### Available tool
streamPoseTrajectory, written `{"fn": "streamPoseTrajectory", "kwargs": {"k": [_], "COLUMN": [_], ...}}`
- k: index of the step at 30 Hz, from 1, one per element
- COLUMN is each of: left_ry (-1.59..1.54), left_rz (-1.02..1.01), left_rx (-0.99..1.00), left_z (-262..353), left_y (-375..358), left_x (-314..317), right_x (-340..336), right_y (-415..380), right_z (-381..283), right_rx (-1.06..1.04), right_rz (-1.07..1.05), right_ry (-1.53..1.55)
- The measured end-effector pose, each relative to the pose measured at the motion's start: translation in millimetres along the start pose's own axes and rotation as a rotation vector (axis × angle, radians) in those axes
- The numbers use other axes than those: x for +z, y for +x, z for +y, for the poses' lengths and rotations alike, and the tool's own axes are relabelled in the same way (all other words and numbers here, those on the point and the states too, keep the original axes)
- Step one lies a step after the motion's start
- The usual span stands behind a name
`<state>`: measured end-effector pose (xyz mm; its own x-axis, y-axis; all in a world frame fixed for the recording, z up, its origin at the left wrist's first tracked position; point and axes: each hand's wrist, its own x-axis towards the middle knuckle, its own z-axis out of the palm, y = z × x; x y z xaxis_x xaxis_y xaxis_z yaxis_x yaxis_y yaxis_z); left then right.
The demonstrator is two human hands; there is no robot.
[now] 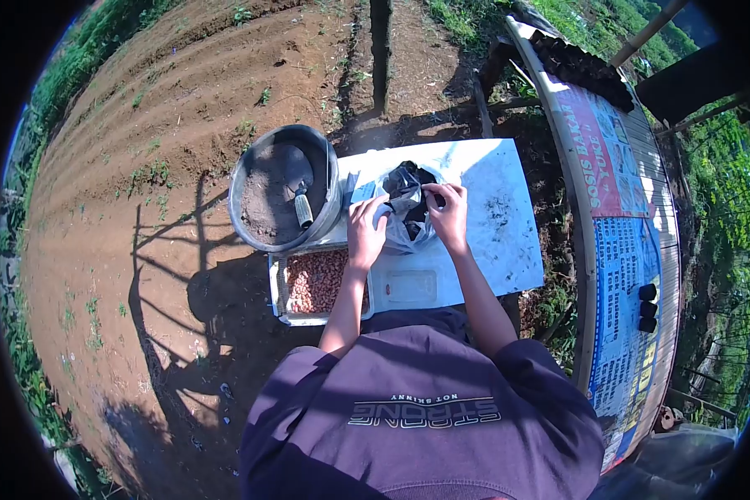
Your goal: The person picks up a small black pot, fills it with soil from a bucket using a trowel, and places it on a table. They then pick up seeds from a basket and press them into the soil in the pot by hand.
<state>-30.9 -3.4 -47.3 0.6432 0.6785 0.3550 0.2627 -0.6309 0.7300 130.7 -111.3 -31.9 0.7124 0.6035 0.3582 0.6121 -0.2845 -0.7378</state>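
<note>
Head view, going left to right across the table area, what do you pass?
Bucket of soil → left hand → black bag → right hand → bare white table → printed banner.

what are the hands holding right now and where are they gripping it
Both hands, left hand and right hand, hold a plastic bag on the white table, one at each side of its open top.
</note>
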Motion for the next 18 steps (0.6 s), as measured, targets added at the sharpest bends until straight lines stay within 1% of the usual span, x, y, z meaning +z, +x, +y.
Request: {"fn": "streamPoseTrajectory", "kwargs": {"k": [1, 4, 8, 11, 14, 17, 18], "left_ry": [0.006, -0.001, -0.090, -0.151, -0.129, -0.060, -0.033], "left_rz": [0.006, 0.021, 0.017, 0.030, 0.055, 0.077, 0.086], "left_rx": [-0.006, 0.000, -0.017, -0.045, -0.084, -0.139, -0.161], "left_z": [-5.8, -14.3, -13.1, -7.3, -9.3, -2.3, 0.9], "left_y": [-0.3, 1.9, 8.5, 11.8, 13.8, 17.2, 18.4], "left_x": [0.1, -0.9, -0.9, 1.1, 5.6, 7.2, 7.2], "right_x": [-2.5, 2.6, 14.2, 19.1, 21.7, 12.7, 8.4], "right_y": [0.3, 1.9, 8.5, 9.8, 9.8, 7.0, 5.9], "right_z": [-0.9, -1.2, 17.6, 22.4, 27.4, 2.4, -2.2], "right_rx": [0.058, 0.256, 0.365, 0.366, 0.349, 0.005, 0.002], "right_rz": [-0.054, -0.080, -0.148, -0.144, -0.185, 0.001, -0.084], "right_ry": [0.051, 0.236, 0.285, 0.343, 0.300, -0.040, 0.023]}}
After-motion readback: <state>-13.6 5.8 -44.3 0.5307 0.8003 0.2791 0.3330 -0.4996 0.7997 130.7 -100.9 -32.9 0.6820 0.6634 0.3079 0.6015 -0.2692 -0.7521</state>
